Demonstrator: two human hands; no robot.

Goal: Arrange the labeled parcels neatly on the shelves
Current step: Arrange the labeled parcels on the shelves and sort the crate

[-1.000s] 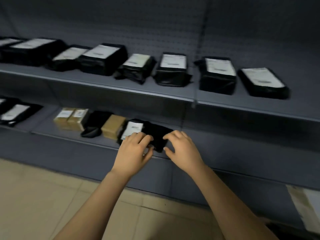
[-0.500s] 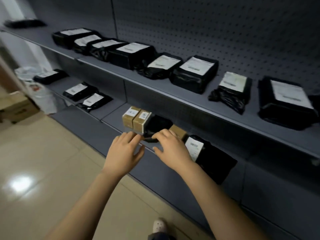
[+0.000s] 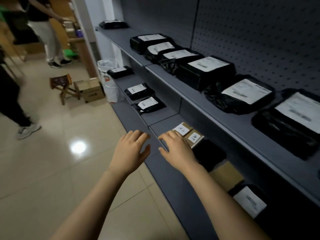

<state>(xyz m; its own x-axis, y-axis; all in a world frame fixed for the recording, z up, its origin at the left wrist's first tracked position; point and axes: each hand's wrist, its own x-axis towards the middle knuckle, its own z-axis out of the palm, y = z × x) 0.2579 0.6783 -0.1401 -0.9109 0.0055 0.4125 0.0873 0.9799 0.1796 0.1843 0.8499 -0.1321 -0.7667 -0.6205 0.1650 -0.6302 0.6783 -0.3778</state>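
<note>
L hand (image 3: 129, 151) loose, holds nothing, above lower shelf (image 3: 173, 184) edge; R hand (image 3: 174, 149) fingers straight, empty, by boxes (image 3: 194, 138).

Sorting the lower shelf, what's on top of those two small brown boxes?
The brown boxes carry white handwritten labels. The right hand covers one box's near end, so that part is hidden.

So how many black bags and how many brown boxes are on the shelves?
Black bags: 12
Brown boxes: 3
Total in view: 15
</note>
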